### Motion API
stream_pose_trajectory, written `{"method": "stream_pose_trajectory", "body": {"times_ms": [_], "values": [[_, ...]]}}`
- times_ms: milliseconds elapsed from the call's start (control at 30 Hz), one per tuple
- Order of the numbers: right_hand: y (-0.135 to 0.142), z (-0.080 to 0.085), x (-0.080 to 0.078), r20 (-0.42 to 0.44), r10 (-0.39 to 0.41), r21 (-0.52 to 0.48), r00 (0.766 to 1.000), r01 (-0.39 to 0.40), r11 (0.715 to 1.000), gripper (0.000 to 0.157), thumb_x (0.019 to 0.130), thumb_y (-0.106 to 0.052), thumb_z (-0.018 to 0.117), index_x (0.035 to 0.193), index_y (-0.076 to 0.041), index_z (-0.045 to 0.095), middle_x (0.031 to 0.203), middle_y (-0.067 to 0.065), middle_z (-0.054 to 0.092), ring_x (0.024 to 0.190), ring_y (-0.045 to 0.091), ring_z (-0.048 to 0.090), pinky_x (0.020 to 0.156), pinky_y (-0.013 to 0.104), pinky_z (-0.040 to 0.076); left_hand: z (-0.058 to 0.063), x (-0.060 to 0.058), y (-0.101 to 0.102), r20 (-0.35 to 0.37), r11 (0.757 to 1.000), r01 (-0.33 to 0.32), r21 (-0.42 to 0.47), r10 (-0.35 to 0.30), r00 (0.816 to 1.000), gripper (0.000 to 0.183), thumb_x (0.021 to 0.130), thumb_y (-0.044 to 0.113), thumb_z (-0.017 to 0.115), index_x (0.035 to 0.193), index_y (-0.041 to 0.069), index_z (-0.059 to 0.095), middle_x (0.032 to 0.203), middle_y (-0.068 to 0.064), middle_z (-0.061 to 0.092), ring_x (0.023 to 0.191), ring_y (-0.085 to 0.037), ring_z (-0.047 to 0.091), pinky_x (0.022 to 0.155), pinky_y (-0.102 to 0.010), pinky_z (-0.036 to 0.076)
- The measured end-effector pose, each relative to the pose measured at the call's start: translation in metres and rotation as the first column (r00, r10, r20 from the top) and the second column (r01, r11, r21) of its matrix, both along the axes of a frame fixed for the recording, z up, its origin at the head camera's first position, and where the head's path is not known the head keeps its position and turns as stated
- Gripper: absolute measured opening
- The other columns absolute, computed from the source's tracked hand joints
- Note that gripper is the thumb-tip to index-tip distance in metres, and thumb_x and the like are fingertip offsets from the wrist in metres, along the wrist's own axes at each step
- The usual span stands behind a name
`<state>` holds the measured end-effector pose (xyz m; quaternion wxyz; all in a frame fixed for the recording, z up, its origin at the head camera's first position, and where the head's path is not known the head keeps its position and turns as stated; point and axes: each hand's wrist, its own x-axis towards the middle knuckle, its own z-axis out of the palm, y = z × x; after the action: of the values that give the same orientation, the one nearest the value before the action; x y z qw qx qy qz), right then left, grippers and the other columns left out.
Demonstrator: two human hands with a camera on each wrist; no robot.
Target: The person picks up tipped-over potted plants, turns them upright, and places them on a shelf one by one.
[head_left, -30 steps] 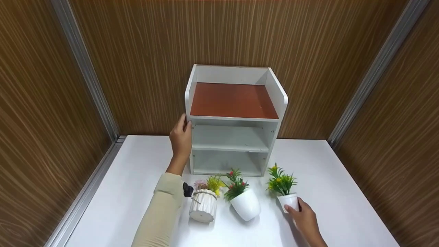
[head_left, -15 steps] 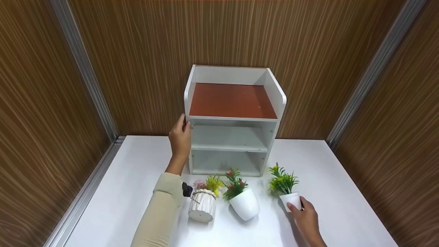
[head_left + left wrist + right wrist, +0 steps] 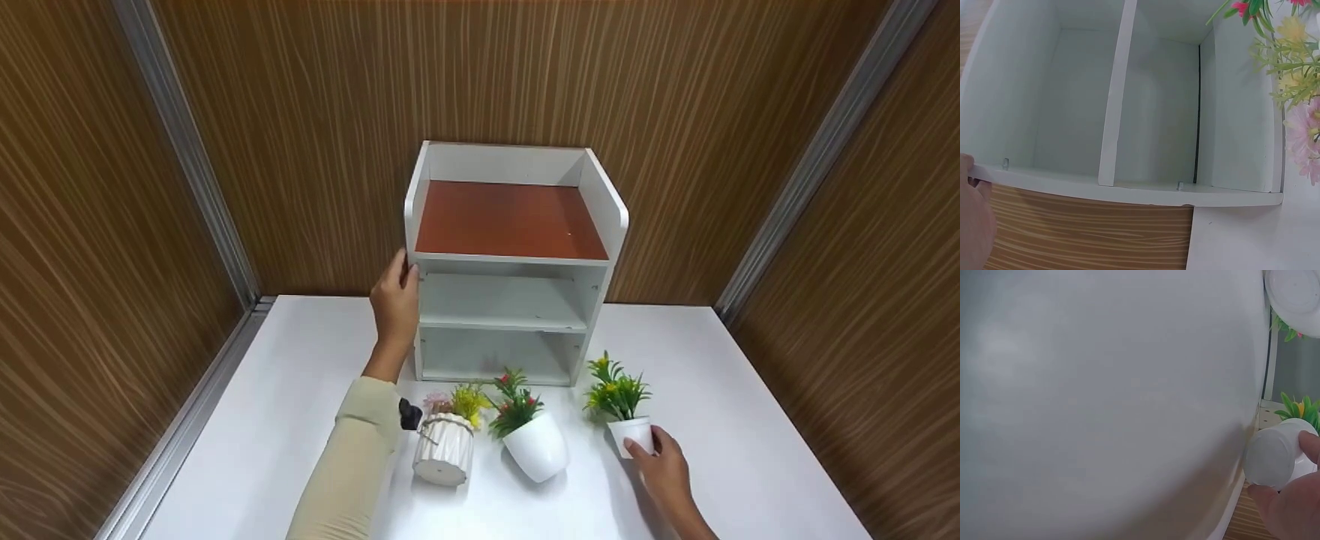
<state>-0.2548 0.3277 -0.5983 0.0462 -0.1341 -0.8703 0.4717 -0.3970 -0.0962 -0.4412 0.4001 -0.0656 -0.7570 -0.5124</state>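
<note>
A small white shelf unit [image 3: 517, 328] with a reddish-brown top board stands against the back wall. My left hand [image 3: 395, 304] grips the front edge of its left side panel, just below the top board; the left wrist view shows the fingers round that panel edge. At the right, my right hand [image 3: 664, 465] pinches a small white pot of a yellow-flowered artificial plant [image 3: 631, 435] between thumb and fingers. The plant tilts slightly left, and its round base faces the camera in the right wrist view [image 3: 1270, 461].
Left of the held plant, a white pot with red flowers [image 3: 536, 448] lies tipped on the white table [image 3: 750, 420]. Beside it lies a ribbed, string-tied pot [image 3: 444, 450] with pink and yellow flowers. Wood-patterned panels [image 3: 300, 150] enclose the back and sides.
My right hand has shifted the yellow-flowered plant slightly right, then slightly back left and up in the head view. My left hand keeps its hold on the shelf unit.
</note>
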Motion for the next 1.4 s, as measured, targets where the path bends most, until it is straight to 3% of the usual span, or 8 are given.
{"method": "stream_pose_trajectory", "body": {"times_ms": [467, 800, 1200, 1400], "values": [[0.004, 0.0, 0.009, 0.059, 0.004, -0.087, 0.998, 0.001, 0.996, 0.078, 0.101, -0.024, 0.063, 0.152, 0.015, 0.017, 0.156, 0.039, 0.022, 0.145, 0.053, 0.024, 0.118, 0.058, 0.03, 0.002, 0.002, 0.001, 0.016, 1.0, 0.011, 0.021, -0.011, 1.0, 0.043, 0.103, 0.016, 0.059, 0.143, 0.002, 0.055, 0.136, -0.015, 0.064, 0.12, -0.023, 0.065, 0.097, -0.036, 0.056], [0.012, 0.0, 0.019, 0.086, -0.025, -0.092, 0.996, 0.033, 0.995, 0.09, 0.095, -0.029, 0.072, 0.154, 0.013, 0.019, 0.156, 0.037, 0.025, 0.145, 0.051, 0.027, 0.117, 0.054, 0.034, 0.0, 0.002, 0.003, 0.018, 0.999, 0.027, 0.027, -0.027, 0.999, 0.043, 0.103, 0.015, 0.059, 0.144, 0.003, 0.054, 0.136, -0.014, 0.064, 0.12, -0.023, 0.065, 0.098, -0.037, 0.056], [0.013, 0.001, 0.024, 0.086, -0.026, -0.077, 0.996, 0.033, 0.996, 0.091, 0.092, -0.03, 0.076, 0.153, 0.014, 0.024, 0.153, 0.036, 0.032, 0.142, 0.048, 0.037, 0.112, 0.052, 0.041, 0.0, 0.003, -0.001, 0.025, 0.999, 0.028, 0.024, -0.028, 0.999, 0.044, 0.104, 0.015, 0.058, 0.145, 0.002, 0.053, 0.138, -0.014, 0.063, 0.122, -0.023, 0.064, 0.099, -0.036, 0.055], [0.012, -0.001, 0.019, 0.102, -0.033, -0.083, 0.994, 0.042, 0.996, 0.088, 0.09, -0.029, 0.079, 0.151, 0.013, 0.031, 0.148, 0.037, 0.041, 0.136, 0.048, 0.046, 0.102, 0.042, 0.053, 0.001, 0.004, -0.003, 0.017, 0.999, 0.027, 0.033, -0.028, 0.999, 0.043, 0.104, 0.014, 0.058, 0.144, 0.003, 0.054, 0.139, -0.015, 0.062, 0.124, -0.024, 0.063, 0.101, -0.036, 0.054]]}}
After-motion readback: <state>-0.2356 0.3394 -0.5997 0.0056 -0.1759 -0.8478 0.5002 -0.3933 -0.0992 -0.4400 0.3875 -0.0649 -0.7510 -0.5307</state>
